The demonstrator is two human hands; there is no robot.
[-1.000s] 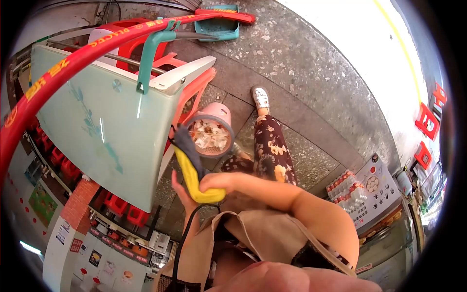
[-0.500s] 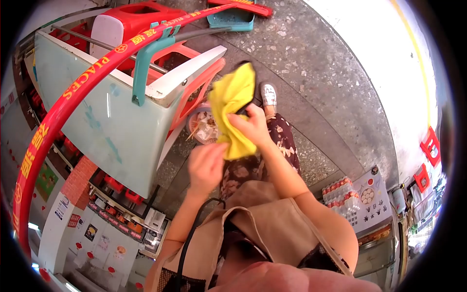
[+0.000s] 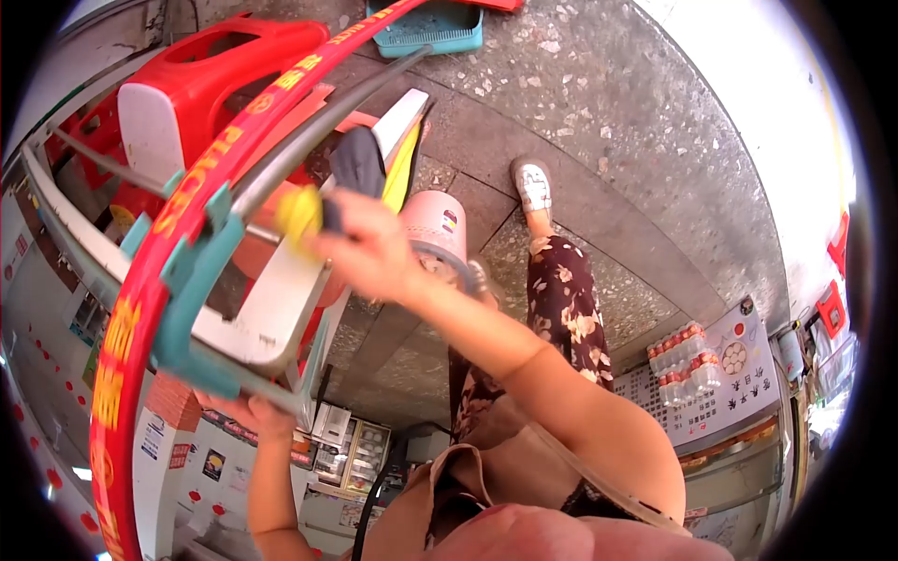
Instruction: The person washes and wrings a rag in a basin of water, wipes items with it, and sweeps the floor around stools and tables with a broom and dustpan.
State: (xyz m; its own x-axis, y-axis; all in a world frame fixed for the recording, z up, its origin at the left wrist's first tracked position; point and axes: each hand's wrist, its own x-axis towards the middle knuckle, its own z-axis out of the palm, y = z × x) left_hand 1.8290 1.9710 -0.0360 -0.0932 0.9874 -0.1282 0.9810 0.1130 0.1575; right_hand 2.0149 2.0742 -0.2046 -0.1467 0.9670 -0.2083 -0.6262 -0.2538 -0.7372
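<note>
At left, a red lettered hoop (image 3: 184, 220) arcs from far to near, and with its teal bracket (image 3: 182, 327) and a metal tube (image 3: 323, 117) it blocks straight passage to the desk's white frame (image 3: 267, 313). A red stool (image 3: 220, 61) fills the room beyond. Right of the frame, a pink bin (image 3: 435, 220) narrows the way; open floor (image 3: 645, 178) stretches right of the patterned trouser leg (image 3: 566, 299), as far as the bottles (image 3: 685, 365).

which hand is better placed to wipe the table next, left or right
Right, I'd say: the right hand holds the yellow cloth close to the table, while the left hand is at its edge with no cloth visible.
</note>
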